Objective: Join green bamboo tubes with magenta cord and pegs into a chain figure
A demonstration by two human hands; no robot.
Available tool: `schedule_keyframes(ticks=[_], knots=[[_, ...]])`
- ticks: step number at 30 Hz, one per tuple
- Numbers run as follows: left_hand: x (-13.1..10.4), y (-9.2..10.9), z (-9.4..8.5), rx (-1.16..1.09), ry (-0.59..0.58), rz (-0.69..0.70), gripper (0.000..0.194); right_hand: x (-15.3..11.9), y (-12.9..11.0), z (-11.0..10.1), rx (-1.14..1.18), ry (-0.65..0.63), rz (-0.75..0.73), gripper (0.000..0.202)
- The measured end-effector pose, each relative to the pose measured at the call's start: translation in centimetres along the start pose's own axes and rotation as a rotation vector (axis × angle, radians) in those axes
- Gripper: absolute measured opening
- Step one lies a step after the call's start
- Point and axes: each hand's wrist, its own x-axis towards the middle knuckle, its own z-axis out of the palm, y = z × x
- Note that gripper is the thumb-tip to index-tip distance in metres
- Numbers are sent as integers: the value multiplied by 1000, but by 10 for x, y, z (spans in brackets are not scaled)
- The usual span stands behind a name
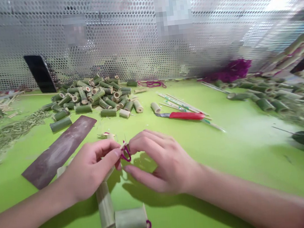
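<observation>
A: What have your hands got?

B: Your left hand (90, 171) and right hand (159, 160) meet over the green table (239, 144), both pinched tight on a loop of purple cord (126, 155) and a thin stick (122, 146).

A: And around you?

B: Peeled bamboo pieces (116, 212) lie just below your hands, a dark flat strip (58, 151) to the left, a red-handled knife (182, 116) beyond, and a pile of green bamboo (92, 95) near the mesh wall (132, 32).

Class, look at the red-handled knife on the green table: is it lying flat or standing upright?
Lying flat. The red-handled knife rests lengthwise on the green table, beside thin sticks.
</observation>
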Motion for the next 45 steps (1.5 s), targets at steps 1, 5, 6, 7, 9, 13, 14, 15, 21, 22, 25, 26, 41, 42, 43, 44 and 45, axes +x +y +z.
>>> schedule_keyframes(ticks=[1,5,6,7,9,13,14,15,21,22,25,26,41,42,43,44,45], knots=[[0,0,0,10,-2,5,30,0,0,1,-29,7,7,12],[-2,1,-1,44,9,9,30,-1,-1,3,-125,46,-69,8],[-1,1,-1,46,14,8,31,-2,-1,2,-145,63,-92,8],[-1,1,-1,48,17,7,30,-2,0,2,-168,65,-121,8],[0,2,0,50,23,11,30,-3,0,0,-214,21,-195,8],[1,1,0,55,38,7,30,-2,0,-2,-283,-112,-291,13],[1,0,0,48,37,2,31,-2,0,-2,-281,-121,-278,15],[1,-1,0,40,28,-3,31,-1,0,-2,-259,-119,-254,15],[-2,-4,0,68,-35,29,33,0,5,-1,97,20,44,9],[-2,-3,0,86,-34,38,32,1,6,0,157,23,108,8],[-3,-1,1,141,-37,48,31,2,7,3,288,8,238,7],[-3,0,1,156,-40,49,31,2,7,4,312,12,261,6],[-5,-6,2,143,-28,97,35,3,13,-1,-13,222,272,18],[-6,-6,2,146,-28,96,35,4,13,-1,-21,227,309,18],[-6,-6,2,154,-28,96,35,4,13,-2,-14,220,346,18],[-7,-7,1,164,-29,96,34,4,12,-2,8,195,371,16],[-7,-7,1,171,-28,98,34,5,11,-3,42,158,376,13]])
